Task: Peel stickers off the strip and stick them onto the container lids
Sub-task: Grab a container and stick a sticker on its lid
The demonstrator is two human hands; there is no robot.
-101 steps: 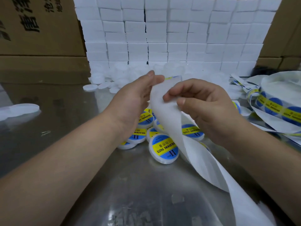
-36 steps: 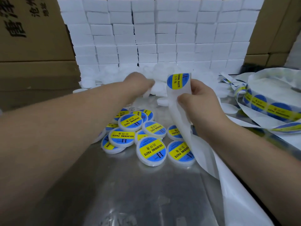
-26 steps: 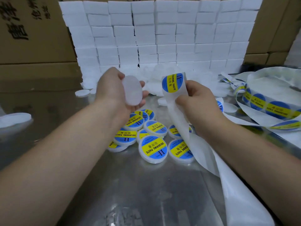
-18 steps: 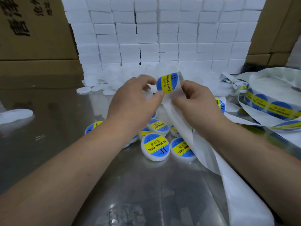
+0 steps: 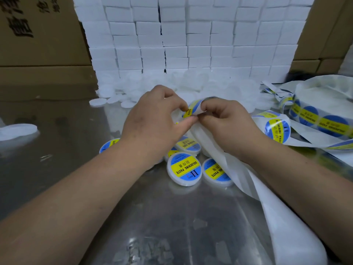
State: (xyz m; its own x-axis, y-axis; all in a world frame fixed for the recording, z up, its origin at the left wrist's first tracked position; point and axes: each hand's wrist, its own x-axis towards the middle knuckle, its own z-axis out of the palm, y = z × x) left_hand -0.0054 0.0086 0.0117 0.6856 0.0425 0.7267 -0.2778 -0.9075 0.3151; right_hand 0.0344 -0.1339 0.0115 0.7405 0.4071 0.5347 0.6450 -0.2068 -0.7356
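Head view, looking down over both forearms at a shiny metal table (image 5: 172,226). Pinching the edge of a blue-and-yellow sticker (image 5: 192,109) between thumb and forefinger of the left hand (image 5: 150,121), remaining fingers curled. Something white under those fingers, too hidden to identify. Gripping the white strip (image 5: 257,188) with the right hand (image 5: 227,127), fingers curled round its top, right where the sticker curls away from the backing. Held up above the table, both hands touching at the fingertips. Trailing down from the right hand and off toward the lower right edge, the bare strip.

Below the hands, lying on the table in a loose cluster, several labelled lids (image 5: 184,169), partly covered by the left wrist. Farther back, a heap of plain white lids (image 5: 191,83) against a wall of stacked white boxes (image 5: 191,35). At right, a loose sticker roll (image 5: 324,121). At left and right, behind everything, brown cartons (image 5: 38,35). Near the left edge, apart from the rest, one white lid (image 5: 17,130).
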